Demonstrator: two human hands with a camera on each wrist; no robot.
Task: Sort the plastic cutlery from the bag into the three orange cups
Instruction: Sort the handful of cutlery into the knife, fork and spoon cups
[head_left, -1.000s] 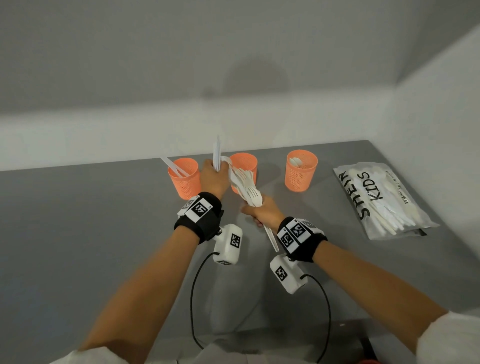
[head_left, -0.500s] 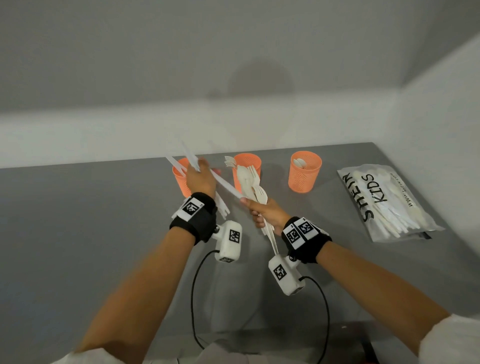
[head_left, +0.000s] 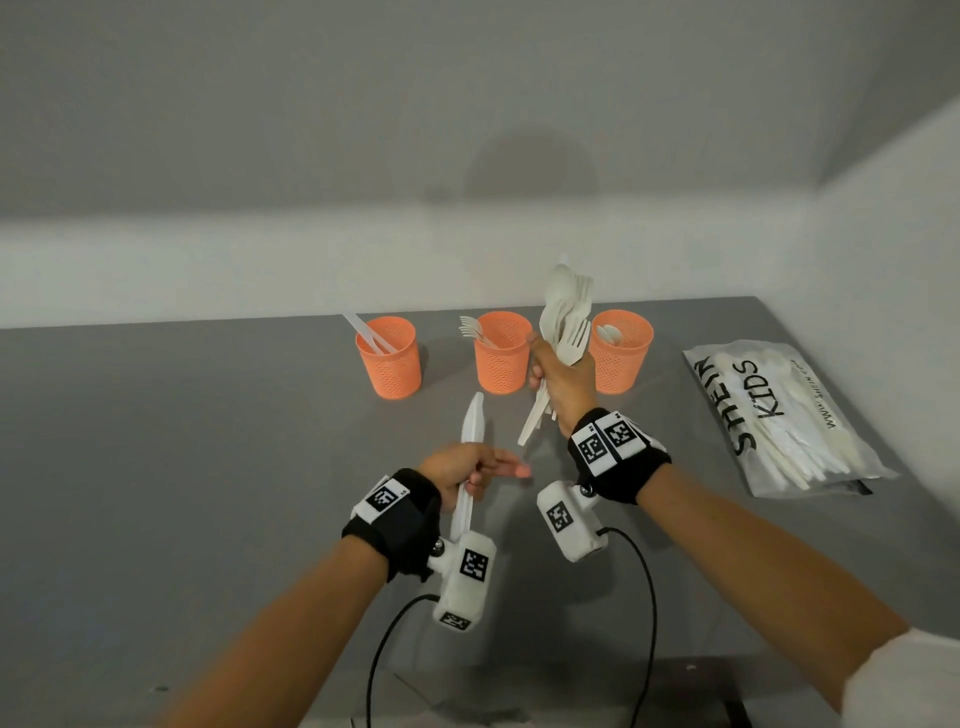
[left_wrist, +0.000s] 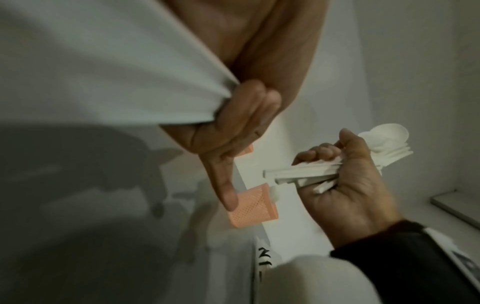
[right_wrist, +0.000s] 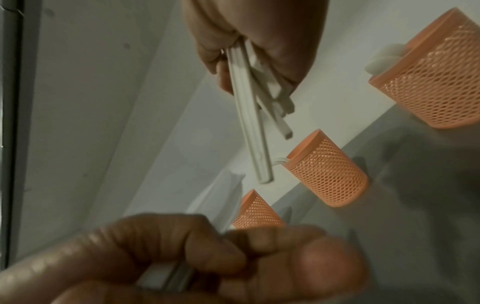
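Three orange mesh cups stand in a row: the left cup (head_left: 390, 358) holds knives, the middle cup (head_left: 503, 358) forks, the right cup (head_left: 626, 358) spoons. My left hand (head_left: 483, 475) grips a white plastic knife (head_left: 474, 423) by its handle, blade pointing toward the cups, well in front of them. My right hand (head_left: 550, 376) grips a bundle of forks and spoons (head_left: 566, 317) upright, between the middle and right cups. In the right wrist view the bundle's handles (right_wrist: 253, 115) hang below the fist. The cutlery bag (head_left: 779, 415) lies at the right.
The grey table (head_left: 182, 467) ends at a pale wall behind the cups and another wall right of the bag. Black cables (head_left: 644, 597) hang from both wrist cameras near the table's front edge.
My left hand has drawn back from the left cup toward me, still holding a knife. My right hand has lifted the bundle upright and moved it right, before the middle and right cups.
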